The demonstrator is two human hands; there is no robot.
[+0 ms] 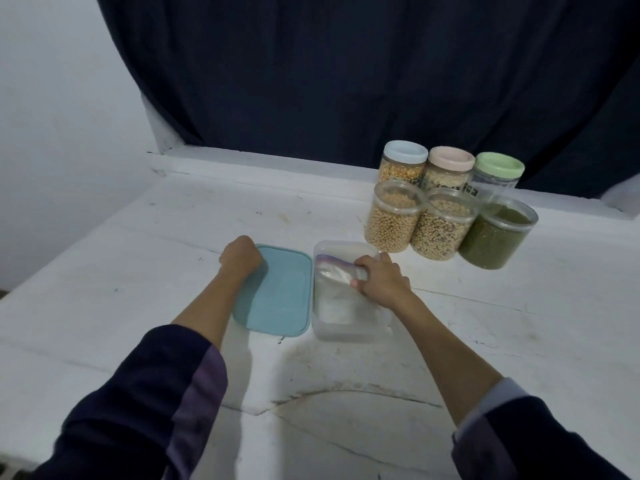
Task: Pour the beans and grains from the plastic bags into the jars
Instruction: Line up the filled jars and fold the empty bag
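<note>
At frame centre, a zip bag (337,271) lying in a clear box (349,332) is pinched by the right hand (381,284); the blue lid (277,292) on the desk (138,271) is gripped by the left hand (242,258). Grain could be spilled if the bag is lifted by one corner. The three open jars (446,225), upper right, are already filled.

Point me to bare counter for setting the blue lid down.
Bare: left of the blue lid, out to the counter edge; the near strip between the forearms; right of the clear container, below the jars. Crowded: back right, six jars packed touching.
</note>
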